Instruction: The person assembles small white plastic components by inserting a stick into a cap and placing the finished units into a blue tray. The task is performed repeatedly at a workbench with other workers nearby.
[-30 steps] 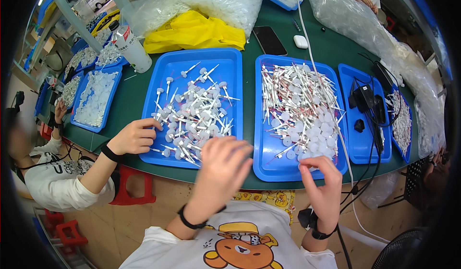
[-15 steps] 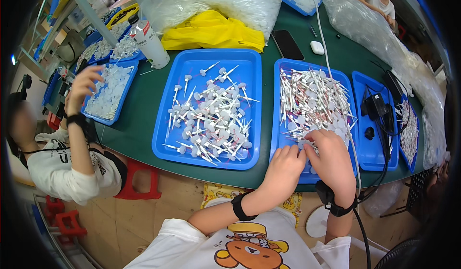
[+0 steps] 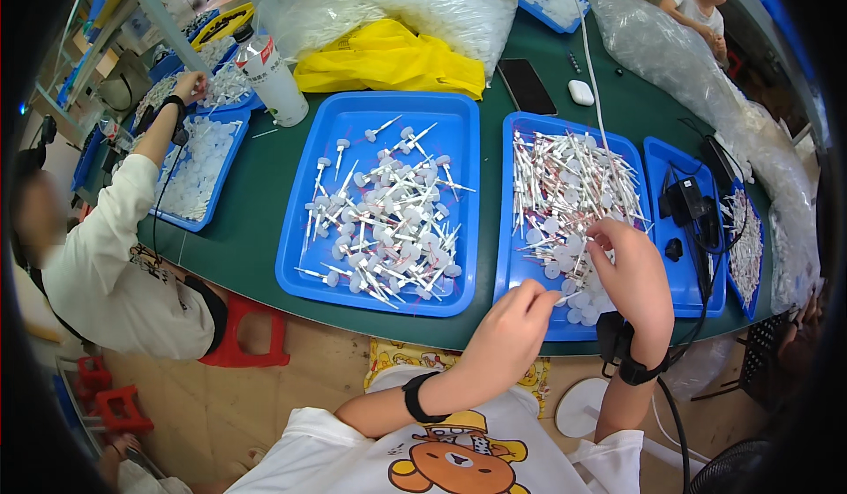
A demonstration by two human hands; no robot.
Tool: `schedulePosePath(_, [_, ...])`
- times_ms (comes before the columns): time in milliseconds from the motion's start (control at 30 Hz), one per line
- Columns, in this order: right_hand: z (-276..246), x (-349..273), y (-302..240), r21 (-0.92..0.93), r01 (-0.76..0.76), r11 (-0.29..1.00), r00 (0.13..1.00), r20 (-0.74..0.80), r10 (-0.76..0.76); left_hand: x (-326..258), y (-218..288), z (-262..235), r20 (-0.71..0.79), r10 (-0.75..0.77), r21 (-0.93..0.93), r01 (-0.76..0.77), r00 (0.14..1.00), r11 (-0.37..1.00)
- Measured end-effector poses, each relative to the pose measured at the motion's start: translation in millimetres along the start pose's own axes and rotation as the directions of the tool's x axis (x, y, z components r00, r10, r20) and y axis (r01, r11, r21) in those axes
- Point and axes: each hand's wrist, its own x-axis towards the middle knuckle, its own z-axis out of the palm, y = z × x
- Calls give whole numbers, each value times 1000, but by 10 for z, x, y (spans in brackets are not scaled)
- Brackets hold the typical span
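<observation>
My left hand (image 3: pixel 512 325) is closed in a pinch over the near edge of the right-hand blue tray (image 3: pixel 505 256). A small white stick-like piece (image 3: pixel 564 300) shows at its fingertips. Above the same tray, my right hand (image 3: pixel 633 269) curls with thumb and forefinger close together at the heap of thin white sticks (image 3: pixel 573 176); what they pinch is too small to make out. Translucent round discs (image 3: pixel 587 302) lie nearest me in that tray. To the left, a larger blue tray (image 3: pixel 296 229) holds white sticks fitted with round discs (image 3: pixel 388 220).
A co-worker's hand (image 3: pixel 190 86) reaches toward blue trays at the far left. A bottle (image 3: pixel 281 88), yellow plastic bag (image 3: pixel 388 62), phone (image 3: pixel 527 86) and white case (image 3: pixel 580 93) stand or lie behind. A cable (image 3: pixel 593 71) crosses the right tray. Black devices (image 3: pixel 688 201) lie farther right.
My hands, close together before, have moved apart: the left slightly toward me, the right a little up over the heap. The co-worker's arm has stretched out to the trays farther off.
</observation>
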Motion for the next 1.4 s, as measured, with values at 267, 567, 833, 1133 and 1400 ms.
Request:
schedulePosePath(267, [166, 353, 26, -60, 46, 997, 992, 118, -39, -137, 5, -252, -78, -167, -332, 133, 983, 934])
schedulePosePath(567, [444, 566, -149, -143, 96, 985, 964, 258, -57, -189, -67, -294, -83, -181, -332, 144, 980, 932])
schedulePosePath(833, [802, 675, -122, -243, 155, 958, 968, 229, -98, -246, -74, -270, -43, -310, -572, 231, 950, 787])
schedulePosePath(1133, [783, 666, -92, -171, 69, 983, 983, 180, -38, -281, -123, -328, 52, -409, -760, 302, 911, 576])
schedulePosePath(1400, [378, 317, -104, 28, -14, 999, 967, 253, 7, -267, -149, -237, 19, -368, -706, 273, 930, 653])
